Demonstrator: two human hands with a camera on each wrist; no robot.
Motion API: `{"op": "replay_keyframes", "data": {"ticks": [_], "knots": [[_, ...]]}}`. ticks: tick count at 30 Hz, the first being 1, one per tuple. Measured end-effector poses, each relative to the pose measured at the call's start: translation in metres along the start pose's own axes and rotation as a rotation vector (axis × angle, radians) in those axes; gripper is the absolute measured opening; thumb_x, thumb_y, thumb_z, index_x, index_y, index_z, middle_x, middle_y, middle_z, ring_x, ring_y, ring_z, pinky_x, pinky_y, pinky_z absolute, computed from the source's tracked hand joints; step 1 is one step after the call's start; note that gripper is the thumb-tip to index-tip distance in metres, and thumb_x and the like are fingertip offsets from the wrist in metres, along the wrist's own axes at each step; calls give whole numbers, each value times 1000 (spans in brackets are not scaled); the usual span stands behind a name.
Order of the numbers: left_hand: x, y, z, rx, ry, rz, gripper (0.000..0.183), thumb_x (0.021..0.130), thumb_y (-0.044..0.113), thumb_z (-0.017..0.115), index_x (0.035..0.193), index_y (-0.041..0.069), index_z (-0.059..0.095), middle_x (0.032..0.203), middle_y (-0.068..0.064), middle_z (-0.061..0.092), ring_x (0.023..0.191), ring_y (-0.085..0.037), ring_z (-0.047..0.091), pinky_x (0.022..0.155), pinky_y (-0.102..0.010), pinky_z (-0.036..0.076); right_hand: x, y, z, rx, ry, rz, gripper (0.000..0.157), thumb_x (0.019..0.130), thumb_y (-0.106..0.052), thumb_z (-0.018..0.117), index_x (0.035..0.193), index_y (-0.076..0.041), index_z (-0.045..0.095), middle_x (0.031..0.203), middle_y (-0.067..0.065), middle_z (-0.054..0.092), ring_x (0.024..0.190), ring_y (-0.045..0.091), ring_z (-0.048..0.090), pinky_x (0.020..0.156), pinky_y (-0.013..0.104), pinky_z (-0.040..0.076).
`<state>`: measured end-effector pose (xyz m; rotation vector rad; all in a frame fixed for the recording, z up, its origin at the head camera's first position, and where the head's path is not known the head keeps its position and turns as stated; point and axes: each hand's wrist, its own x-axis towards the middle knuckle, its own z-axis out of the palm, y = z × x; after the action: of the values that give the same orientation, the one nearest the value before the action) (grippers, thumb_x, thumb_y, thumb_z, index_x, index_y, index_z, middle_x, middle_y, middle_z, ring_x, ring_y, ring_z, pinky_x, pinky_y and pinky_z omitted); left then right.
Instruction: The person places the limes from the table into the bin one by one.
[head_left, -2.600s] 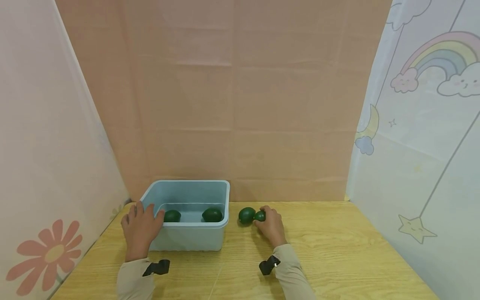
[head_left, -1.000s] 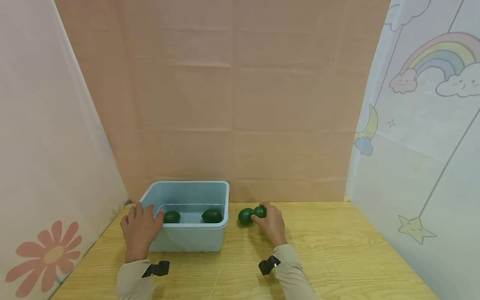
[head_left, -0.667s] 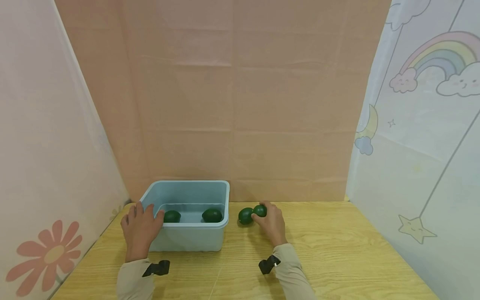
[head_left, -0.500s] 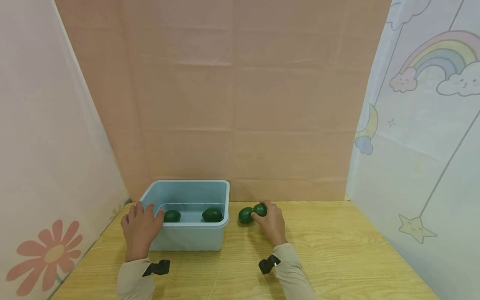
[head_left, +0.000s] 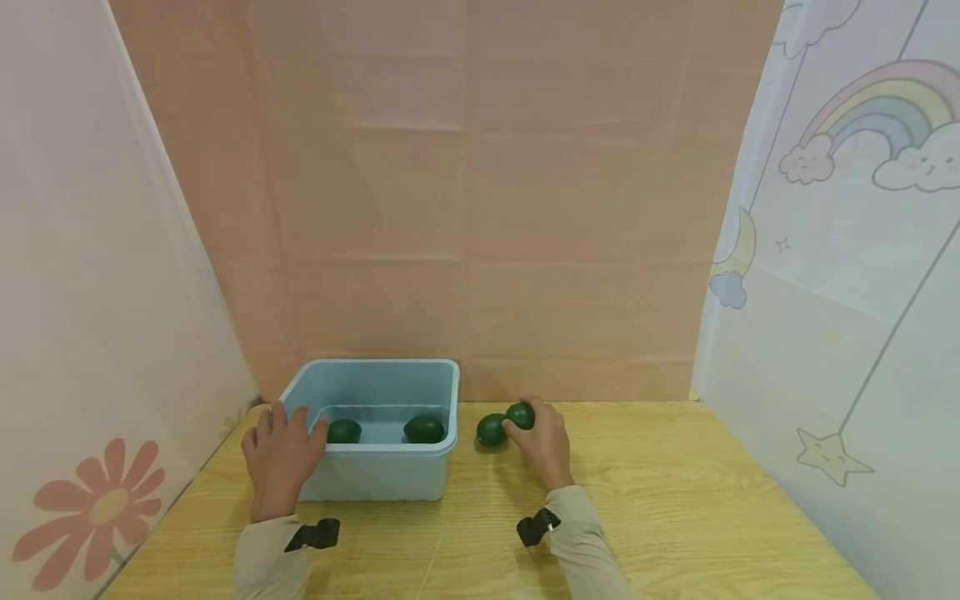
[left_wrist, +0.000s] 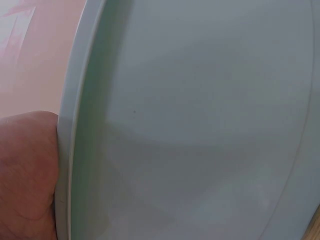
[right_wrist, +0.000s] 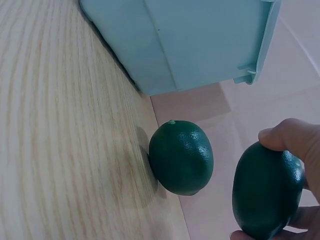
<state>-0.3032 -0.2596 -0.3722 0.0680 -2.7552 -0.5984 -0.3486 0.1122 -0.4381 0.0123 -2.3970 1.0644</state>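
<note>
the right hand point(head_left: 547, 443) pinches a green fruit point(head_left: 519, 414) between thumb and fingers, near another fruit point(head_left: 491, 431) on the table point(head_left: 675, 517), while the left hand point(head_left: 282, 457) rests, fingers spread, on the tub point(head_left: 378, 475), apparently steadying it

The left hand point(head_left: 283, 457) spreads, back upward — the right hand point(head_left: 546, 443) pinches, fingers curled.

Four green fruits point(head_left: 491, 430) are in view: two in one blue bin point(head_left: 375, 477), one on a single table point(head_left: 675, 500), one held. There are two hands point(head_left: 546, 446), two sleeves point(head_left: 587, 542), two black wrist devices point(head_left: 533, 528), one printed rainbow point(head_left: 881, 107).
</note>
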Motion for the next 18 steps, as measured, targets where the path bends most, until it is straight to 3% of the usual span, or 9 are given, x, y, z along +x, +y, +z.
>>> {"op": "replay_keyframes", "data": {"ticks": [18], "knots": [[1,-1,0,6,-28,-10,58,103,36,43,139,-9,48,150,-38,25,140,-53,16,107,-69,12,-1,-5,-3,46,18,-15,47,84,-28,79,125,-9,67,117,15,67,100,34,63,76,49,56]]}}
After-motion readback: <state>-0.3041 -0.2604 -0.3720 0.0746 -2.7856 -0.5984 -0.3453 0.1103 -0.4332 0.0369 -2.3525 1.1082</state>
